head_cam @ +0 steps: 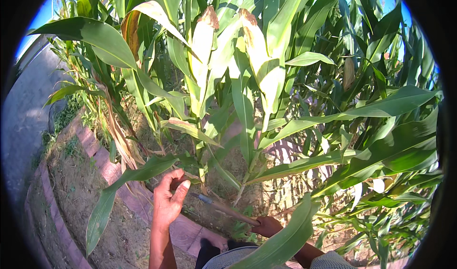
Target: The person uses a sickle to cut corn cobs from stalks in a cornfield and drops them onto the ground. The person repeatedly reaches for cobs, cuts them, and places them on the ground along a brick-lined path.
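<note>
My left hand point(171, 194) is raised near the base of a corn stalk point(200, 162), its fingers curled with a gap between thumb and fingertips; whether it touches a leaf is unclear. My right hand point(267, 227) grips the wooden handle point(235, 212) of a long tool. A grey metal socket point(205, 198) joins the handle's far end, which points toward the stalk's foot; the tool's head is mostly hidden behind my left hand. Two pale-husked ears of corn, one left point(202, 44) and one right point(255, 42), stand upright on stalks ahead, with brown silk at their tips.
Dense corn plants point(357, 72) fill the right and the back. A long corn leaf point(278, 233) crosses in front of my right forearm. Reddish paving bricks point(182, 229) curve along the soil point(96, 204) at left, and a grey paved road point(32, 97) lies beyond. Dry leaves point(119, 137) hang at left.
</note>
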`<action>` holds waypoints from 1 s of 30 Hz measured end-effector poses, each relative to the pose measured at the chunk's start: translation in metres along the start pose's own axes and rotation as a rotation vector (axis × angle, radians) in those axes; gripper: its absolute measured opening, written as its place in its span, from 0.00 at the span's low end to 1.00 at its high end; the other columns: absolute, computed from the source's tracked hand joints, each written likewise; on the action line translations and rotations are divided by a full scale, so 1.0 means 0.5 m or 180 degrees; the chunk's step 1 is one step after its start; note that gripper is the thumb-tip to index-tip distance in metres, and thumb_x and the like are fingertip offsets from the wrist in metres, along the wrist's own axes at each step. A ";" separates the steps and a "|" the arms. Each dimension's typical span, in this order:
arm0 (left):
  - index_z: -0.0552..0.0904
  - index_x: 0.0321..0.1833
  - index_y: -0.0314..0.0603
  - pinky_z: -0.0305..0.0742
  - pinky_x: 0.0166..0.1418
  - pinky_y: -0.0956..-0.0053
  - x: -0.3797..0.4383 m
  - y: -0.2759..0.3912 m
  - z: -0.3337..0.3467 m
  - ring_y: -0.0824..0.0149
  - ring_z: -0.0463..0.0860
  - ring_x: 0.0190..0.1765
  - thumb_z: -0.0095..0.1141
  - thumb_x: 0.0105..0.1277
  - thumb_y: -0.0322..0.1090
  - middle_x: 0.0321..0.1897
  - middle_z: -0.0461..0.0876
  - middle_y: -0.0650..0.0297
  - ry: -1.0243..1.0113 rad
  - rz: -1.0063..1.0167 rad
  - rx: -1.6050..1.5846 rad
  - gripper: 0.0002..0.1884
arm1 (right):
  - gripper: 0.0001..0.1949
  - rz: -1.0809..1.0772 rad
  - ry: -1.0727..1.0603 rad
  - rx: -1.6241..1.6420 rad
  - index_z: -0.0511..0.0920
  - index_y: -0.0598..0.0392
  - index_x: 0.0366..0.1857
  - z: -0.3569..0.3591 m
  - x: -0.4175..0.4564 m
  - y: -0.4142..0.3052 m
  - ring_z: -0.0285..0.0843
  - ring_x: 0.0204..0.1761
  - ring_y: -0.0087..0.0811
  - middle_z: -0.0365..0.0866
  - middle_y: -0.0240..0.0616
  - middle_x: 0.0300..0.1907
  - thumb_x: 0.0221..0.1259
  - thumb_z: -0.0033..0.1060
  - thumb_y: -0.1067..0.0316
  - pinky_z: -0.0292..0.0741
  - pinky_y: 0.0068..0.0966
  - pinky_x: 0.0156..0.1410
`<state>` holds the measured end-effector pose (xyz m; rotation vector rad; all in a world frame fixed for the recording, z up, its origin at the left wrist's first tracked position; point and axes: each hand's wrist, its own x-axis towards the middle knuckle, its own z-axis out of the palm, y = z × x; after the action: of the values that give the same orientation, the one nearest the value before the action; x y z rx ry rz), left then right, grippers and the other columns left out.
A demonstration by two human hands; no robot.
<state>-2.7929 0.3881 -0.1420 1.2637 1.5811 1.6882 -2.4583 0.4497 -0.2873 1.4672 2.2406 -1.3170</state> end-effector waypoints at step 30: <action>0.77 0.57 0.34 0.68 0.22 0.75 0.190 -0.158 0.410 0.69 0.74 0.19 0.50 0.66 0.68 0.30 0.83 0.55 -0.2513 -0.2015 -0.4217 0.38 | 0.24 0.1505 0.1205 0.0789 0.82 0.59 0.29 0.066 -0.102 0.056 0.79 0.23 0.38 0.78 0.44 0.19 0.49 0.72 0.44 0.74 0.38 0.34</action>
<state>-2.6753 0.5847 -0.2117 0.4664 0.1455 1.1193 -2.4201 0.3954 -0.2953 2.3243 1.7719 -1.2694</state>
